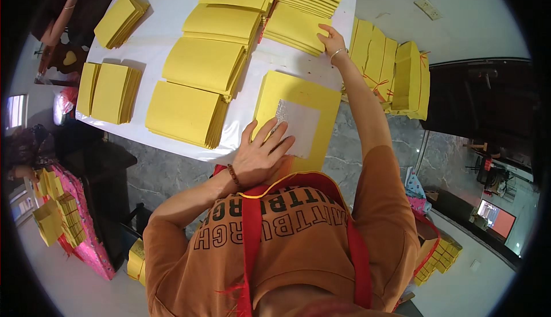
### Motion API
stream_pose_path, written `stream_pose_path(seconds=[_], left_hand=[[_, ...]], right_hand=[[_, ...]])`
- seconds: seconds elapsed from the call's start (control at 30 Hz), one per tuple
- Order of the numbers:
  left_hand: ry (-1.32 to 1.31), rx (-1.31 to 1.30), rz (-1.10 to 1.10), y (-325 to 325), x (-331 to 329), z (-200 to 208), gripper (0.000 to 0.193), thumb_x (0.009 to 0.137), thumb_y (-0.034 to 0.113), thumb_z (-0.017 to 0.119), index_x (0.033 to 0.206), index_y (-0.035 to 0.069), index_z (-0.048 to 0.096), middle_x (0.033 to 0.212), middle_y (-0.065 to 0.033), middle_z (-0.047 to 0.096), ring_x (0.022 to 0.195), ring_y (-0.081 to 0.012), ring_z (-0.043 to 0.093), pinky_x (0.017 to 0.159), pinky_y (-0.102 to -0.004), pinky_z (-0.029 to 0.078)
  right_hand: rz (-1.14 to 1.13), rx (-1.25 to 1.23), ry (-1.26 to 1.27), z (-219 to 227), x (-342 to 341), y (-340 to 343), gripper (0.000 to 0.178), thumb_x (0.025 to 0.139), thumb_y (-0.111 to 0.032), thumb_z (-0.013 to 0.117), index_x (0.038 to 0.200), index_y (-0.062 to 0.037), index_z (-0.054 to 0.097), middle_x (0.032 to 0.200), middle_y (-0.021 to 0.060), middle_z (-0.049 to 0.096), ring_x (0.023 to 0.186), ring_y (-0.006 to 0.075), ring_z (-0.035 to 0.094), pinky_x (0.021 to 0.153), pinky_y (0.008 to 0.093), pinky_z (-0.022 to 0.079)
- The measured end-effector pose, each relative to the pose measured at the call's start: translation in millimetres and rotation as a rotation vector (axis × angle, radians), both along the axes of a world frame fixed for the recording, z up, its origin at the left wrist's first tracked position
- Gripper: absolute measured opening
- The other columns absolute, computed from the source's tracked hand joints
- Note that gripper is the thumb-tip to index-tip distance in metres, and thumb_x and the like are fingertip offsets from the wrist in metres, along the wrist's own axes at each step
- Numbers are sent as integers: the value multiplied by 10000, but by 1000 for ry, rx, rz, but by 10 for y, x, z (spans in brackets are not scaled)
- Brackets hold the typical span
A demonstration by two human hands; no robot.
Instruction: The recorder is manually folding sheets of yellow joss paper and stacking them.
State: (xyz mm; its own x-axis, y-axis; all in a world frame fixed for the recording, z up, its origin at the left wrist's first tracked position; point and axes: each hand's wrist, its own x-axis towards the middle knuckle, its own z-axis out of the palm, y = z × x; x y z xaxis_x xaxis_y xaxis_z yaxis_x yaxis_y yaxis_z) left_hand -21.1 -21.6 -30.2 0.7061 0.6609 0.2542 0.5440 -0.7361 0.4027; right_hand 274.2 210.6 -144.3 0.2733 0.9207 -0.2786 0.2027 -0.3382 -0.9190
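Note:
My left hand [261, 156] lies with spread fingers on a yellow paper sheet [328, 102] that bears a pale, shiny rectangle [304, 127]. This sheet lies at the table's near edge, partly overhanging it beside my chest. My right arm reaches forward, and my right hand [333, 43] touches the right edge of a stack of folded yellow paper [293, 27]. Its fingers are apart and slightly bent at that edge; no sheet shows lifted between them. Left of the sheet runs a row of thick yellow paper stacks [186, 113].
The white-covered table [155, 47] carries further yellow stacks [116, 93] at left. Tied yellow bundles [410, 82] stand beyond its right side. Another person's arm [55, 27] shows at far left. More yellow bundles [69, 219] lie on a pink cloth [94, 231] at lower left.

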Motion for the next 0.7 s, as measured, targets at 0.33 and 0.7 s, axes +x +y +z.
stream_pose_path(seconds=[0.33,0.7], left_hand=[[8,-34,3,30,4,-15,446,746,239,680,1165,135,569,1309,-101,459,1240,-264,385,1000,-495,225],[43,-38,-23,-45,-13,-26,454,761,242,646,1196,150,551,1337,-96,429,1270,-268,340,1004,-525,206]], right_hand=[[-32,-16,-270,107,-205,20,330,803,-200,630,1132,-176,627,1188,112,570,1056,265,543,879,322,430],[71,125,-794,446,-130,-239,296,816,-299,586,1103,-241,627,1331,70,416,1190,297,405,950,452,357]])
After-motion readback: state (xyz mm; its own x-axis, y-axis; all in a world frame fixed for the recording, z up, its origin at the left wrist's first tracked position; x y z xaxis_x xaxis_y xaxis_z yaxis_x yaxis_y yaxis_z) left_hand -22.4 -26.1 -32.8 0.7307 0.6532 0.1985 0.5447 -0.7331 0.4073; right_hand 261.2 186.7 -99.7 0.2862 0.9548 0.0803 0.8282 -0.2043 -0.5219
